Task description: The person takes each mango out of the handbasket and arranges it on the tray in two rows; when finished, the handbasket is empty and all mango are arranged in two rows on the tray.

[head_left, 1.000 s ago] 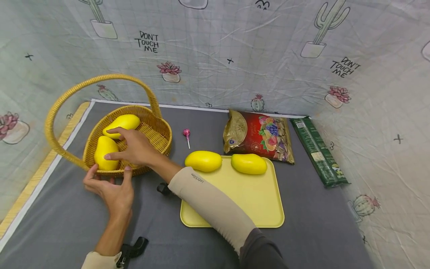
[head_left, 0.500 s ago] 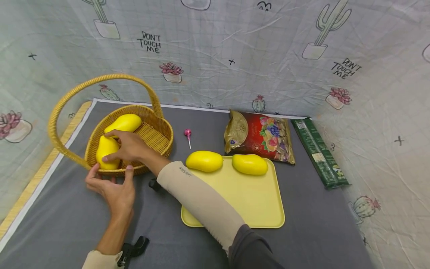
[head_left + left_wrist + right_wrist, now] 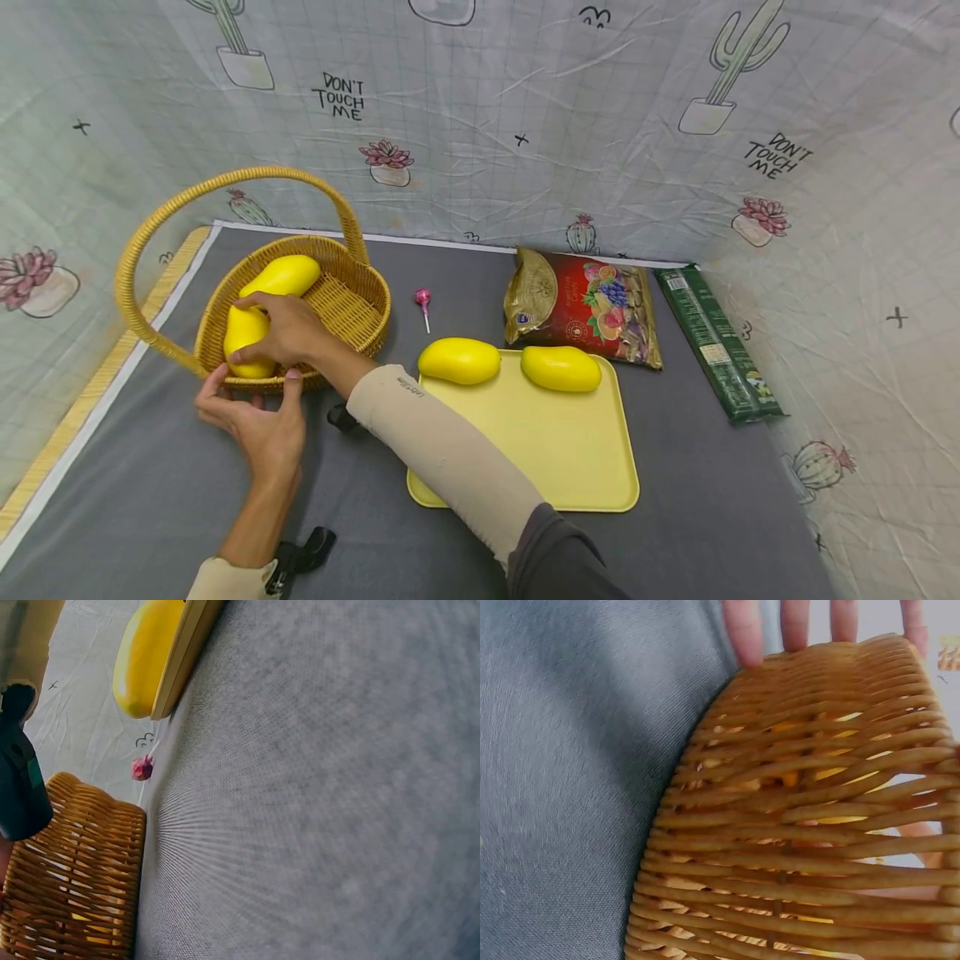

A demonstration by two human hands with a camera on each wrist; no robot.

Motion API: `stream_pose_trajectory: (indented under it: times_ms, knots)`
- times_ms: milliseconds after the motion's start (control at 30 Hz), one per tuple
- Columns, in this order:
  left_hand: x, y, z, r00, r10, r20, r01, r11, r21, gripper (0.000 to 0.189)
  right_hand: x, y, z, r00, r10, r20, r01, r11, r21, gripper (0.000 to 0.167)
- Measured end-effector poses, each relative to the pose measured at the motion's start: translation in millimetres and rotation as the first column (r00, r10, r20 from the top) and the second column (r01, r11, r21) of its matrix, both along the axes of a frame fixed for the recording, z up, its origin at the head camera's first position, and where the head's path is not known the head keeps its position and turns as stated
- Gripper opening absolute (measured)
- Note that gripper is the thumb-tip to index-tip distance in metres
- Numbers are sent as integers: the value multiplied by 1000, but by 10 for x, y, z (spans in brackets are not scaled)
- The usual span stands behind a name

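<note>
A yellow wicker basket with a tall arched handle stands at the left in the head view. Two yellow mangoes lie in it: the far mango and the near mango. My right hand reaches in and grips the near mango between thumb and fingers. My left hand touches the basket's near wall from outside, thumb and fingers spread, tips close to the rim. Straight fingers lie against the wicker in the right wrist view. In the left wrist view the basket's woven side shows at lower left.
Right of the basket is a yellow tray with two more mangoes along its far edge. A pink lollipop lies between. A red and gold candy bag and a long green packet are at the back right.
My right hand has closed its thumb and fingers more tightly round the near mango, its forearm shifting slightly left. The left hand stays at the basket. The whole head view drifts slightly right.
</note>
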State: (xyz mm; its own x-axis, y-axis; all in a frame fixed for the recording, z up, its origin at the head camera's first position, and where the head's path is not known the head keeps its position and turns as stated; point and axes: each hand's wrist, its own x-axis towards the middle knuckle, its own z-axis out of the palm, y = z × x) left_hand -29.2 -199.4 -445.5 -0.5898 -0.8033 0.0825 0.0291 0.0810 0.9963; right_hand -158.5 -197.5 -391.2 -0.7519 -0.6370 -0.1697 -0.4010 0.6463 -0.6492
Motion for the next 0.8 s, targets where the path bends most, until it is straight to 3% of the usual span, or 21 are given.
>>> stream_pose_trajectory:
  times_ms: [400,667,800]
  knots:
    - [3,-8,-1,1000,-4,12,4,1000,2,77,-31,229,82,1000,5,-23,-7,995,-98,77]
    - [3,35,53,999,3,33,-2,1000,-15,76,-47,486,200,998,-14,-55,5,986,-169,79]
    - [-3,10,20,999,11,38,-10,1000,-21,77,-48,607,272,998,-28,-61,14,976,-218,80]
